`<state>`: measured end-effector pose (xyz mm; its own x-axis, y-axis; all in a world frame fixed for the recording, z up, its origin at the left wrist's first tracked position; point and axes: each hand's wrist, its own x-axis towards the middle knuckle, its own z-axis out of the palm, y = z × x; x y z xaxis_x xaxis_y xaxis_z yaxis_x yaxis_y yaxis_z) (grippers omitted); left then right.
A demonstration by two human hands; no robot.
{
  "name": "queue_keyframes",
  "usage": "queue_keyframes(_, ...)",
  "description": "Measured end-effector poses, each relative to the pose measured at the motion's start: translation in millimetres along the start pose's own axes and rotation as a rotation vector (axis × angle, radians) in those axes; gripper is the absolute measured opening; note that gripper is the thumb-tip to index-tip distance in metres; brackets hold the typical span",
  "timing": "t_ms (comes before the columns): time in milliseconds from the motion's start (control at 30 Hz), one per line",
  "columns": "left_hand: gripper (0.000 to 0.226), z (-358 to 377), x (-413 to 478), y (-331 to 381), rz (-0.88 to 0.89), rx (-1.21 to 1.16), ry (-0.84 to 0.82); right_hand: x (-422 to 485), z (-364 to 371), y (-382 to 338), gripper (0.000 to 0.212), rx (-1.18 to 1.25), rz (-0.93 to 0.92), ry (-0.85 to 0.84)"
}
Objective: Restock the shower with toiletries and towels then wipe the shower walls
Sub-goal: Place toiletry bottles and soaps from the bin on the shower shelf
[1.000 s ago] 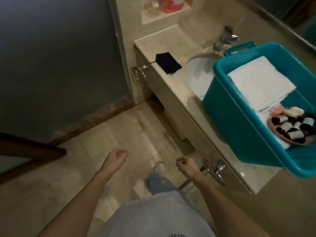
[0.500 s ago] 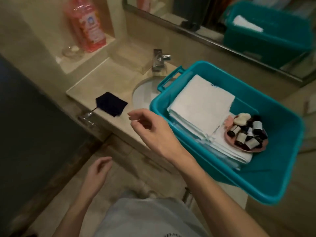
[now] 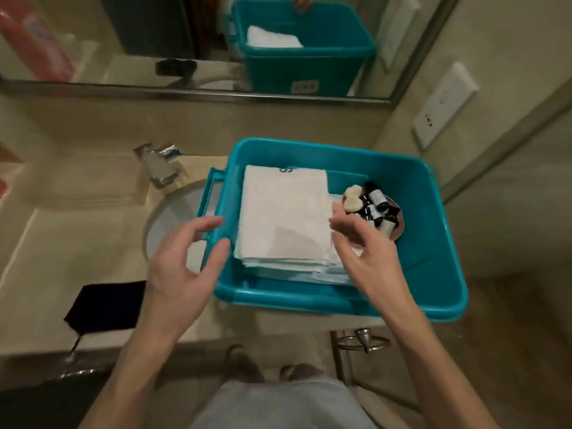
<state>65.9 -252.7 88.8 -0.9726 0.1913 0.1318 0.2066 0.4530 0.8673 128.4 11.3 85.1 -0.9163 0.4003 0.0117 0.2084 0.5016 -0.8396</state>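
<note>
Lying between hands [image 3: 185, 261] [image 3: 365, 246]: folded towels [image 3: 283, 218]

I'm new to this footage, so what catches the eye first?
A teal tub sits on the counter, its left end over the sink, holding folded white towels and a pink dish of small bottles. The left hand and right hand hover open beside the towels.

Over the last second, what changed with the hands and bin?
Both hands rose from beside the legs to the teal bin: left hand at its left rim, right hand above the right edge of the towels, near the dish of bottles. Neither holds anything. The towels, dish and dark cloth stayed put.
</note>
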Motion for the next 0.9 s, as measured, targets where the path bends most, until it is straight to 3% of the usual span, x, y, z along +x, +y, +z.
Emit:
queue_keyframes(133,0.031,43.5,35.8,19.5,0.249,0.086,-0.206,-11.1,-24.9,16.9,0.019,-0.146,0.121,0.1)
queue_keyframes(400,0.03,155.5,80.7,49.7,0.337,0.361,-0.598,-0.3,-63.3,48.7,0.035,-0.248,0.279,0.145)
queue_keyframes(567,0.037,217.3,96.8,63.4,0.39,0.526,-0.614,52.4,-83.4,62.8,0.04,-0.309,0.228,0.09)
queue_keyframes(700,0.075,257.9,105.8,57.6,0.48,0.735,-0.545,101.5,-93.6,72.3,0.042,-0.409,0.165,0.012)
queue_keyframes(800,0.085,274.2,108.2,51.2,0.533,0.746,-0.478,132.2,-89.9,80.7,0.043,-0.511,0.148,-0.066)
queue_keyframes(900,0.093,281.8,108.4,47.0,0.518,0.731,-0.472,154.3,-80.6,86.2,0.031,-0.597,0.147,-0.137)
